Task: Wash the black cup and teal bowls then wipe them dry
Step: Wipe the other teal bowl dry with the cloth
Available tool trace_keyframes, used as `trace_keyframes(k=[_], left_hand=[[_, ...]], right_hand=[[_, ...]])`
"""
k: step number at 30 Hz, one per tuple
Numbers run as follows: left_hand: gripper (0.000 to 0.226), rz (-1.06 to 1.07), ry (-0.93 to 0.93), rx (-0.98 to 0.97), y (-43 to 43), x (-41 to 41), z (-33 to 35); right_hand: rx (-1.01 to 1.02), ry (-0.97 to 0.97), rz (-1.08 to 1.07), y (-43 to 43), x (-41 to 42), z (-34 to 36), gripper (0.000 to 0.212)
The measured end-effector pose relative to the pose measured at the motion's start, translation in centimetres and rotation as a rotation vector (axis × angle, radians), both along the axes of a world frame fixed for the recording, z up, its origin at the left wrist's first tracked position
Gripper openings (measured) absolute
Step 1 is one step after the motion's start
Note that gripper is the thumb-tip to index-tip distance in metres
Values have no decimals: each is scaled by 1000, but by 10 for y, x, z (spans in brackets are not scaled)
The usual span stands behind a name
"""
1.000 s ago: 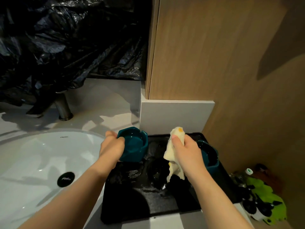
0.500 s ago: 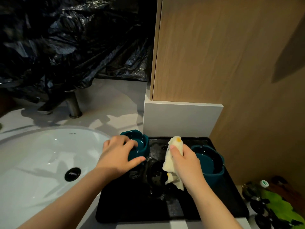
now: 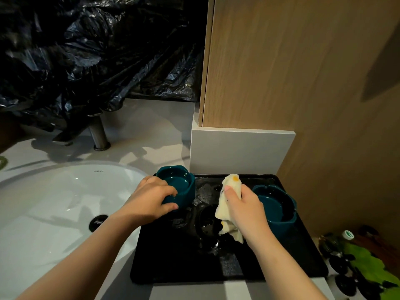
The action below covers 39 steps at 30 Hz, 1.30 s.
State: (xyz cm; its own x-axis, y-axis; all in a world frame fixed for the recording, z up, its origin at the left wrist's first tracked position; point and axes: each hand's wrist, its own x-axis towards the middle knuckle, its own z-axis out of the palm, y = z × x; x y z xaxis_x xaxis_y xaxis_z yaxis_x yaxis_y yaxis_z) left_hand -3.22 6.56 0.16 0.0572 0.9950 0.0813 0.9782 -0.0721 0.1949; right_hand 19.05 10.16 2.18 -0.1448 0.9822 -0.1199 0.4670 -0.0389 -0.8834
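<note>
Fingers of the left hand (image 3: 151,200) curl round the near wall of a teal bowl (image 3: 179,182), with the thumb pressed low against its side. This bowl sits at the far left corner of the black tray (image 3: 173,263), just beside the white sink (image 3: 54,202); whether it rests on the tray or is lifted clear cannot be told. The right hand (image 3: 245,210) is closed round a pale cloth (image 3: 229,191) with yellow spots. The cloth runs lengthwise through the fist, one end sticking out above the fingers and the other hanging down below. There are two teal bowls; the second one (image 3: 275,205) stands upright on the right of the tray, behind the right hand. One black cup (image 3: 207,219) stands between the bowls, mouth up, on the wet tray, and the cloth's lower end hangs beside its rim.
</note>
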Motion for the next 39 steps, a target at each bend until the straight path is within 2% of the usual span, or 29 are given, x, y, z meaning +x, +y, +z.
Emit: trace_keyframes(k=[3,5,7,8,10,15,19,21,23,26,31,35,39], left_hand=[[42,46,5,1,1,9,9],[48,74,-145,163,6,26,20],[33,60,-278,260,18,53,36],[22,48,-325,231,26,70,43],[17,27,-370,90,43,104,51],[30,27,-251,-246,80,155,42],[38,33,-180,-453,89,169,33],[35,87,-277,-511,92,174,30],[35,156,-449,-592,95,177,29],[34,192,-558,-601,97,176,25],[23,255,-789,-430,91,157,29],[12,309,-1084,-263,78,126,61],[22,303,-1317,-261,48,89,90]], right_hand=[[15,44,-16,-1,4,7,21],[47,58,-50,0,11,16,23],[107,27,-96,2,25,26,25],[139,-4,-117,3,33,30,23],[189,-88,-174,6,50,35,24],[196,-407,-323,6,86,24,30],[189,-415,-389,6,99,11,32],[184,-384,-424,11,104,7,33],[129,-307,-423,15,108,5,30],[79,-196,-383,16,109,4,26],[194,-26,-361,13,91,19,16],[305,147,-369,10,62,50,16],[342,283,-300,0,24,70,18]])
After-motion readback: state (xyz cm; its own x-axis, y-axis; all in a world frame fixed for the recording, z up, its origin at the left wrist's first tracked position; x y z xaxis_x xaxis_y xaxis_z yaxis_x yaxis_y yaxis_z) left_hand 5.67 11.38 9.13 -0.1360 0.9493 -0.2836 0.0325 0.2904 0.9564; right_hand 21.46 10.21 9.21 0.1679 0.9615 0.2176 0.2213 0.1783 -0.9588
